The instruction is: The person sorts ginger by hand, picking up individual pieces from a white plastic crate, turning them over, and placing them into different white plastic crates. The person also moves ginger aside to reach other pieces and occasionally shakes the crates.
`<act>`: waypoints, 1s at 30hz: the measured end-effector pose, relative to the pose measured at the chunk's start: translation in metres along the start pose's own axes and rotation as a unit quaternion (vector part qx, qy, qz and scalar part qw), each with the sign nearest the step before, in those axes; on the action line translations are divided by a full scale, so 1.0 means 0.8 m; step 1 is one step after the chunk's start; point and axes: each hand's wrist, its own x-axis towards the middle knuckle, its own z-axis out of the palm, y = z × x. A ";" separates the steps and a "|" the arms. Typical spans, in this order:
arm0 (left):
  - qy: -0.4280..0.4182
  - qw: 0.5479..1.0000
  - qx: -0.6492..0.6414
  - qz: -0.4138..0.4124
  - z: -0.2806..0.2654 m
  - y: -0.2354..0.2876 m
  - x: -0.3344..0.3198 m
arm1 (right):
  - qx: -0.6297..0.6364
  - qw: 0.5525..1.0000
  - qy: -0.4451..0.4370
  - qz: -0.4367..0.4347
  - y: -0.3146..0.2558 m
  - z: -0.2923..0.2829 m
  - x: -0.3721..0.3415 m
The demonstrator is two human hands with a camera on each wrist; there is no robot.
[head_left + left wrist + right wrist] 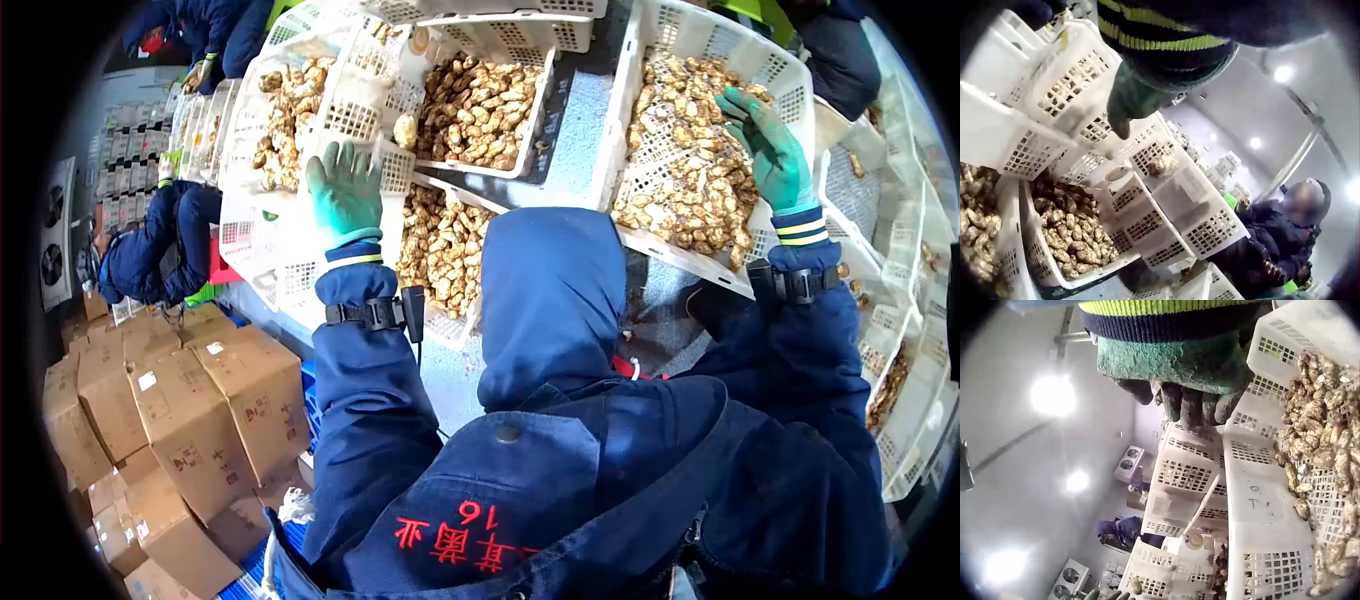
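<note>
My left hand (345,195), in a green glove, has its fingers spread above the rim of a white crate (390,165), and nothing shows in its grasp. In the left wrist view the left hand (1138,94) is partly hidden by its cuff. Over the right-hand crate (625,110) is my right hand (770,150), fingers extended, beside knobbly brown-and-cream pieces (690,190). The right wrist view shows the right hand (1179,375) with fingers pointing down; a small brownish patch shows between thumb and fingers, and I cannot tell whether it is touched.
More pieces fill a middle crate (478,110) and a lower crate (440,245). One pale piece (405,131) sits on a crate edge. Stacked cartons (190,420) stand at lower left. A crouching person (155,245) is at left, with other people at the top corners.
</note>
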 end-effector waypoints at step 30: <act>-0.377 0.922 0.085 -0.022 0.205 0.071 -0.142 | -0.003 0.990 0.137 0.015 -0.049 -0.135 -0.001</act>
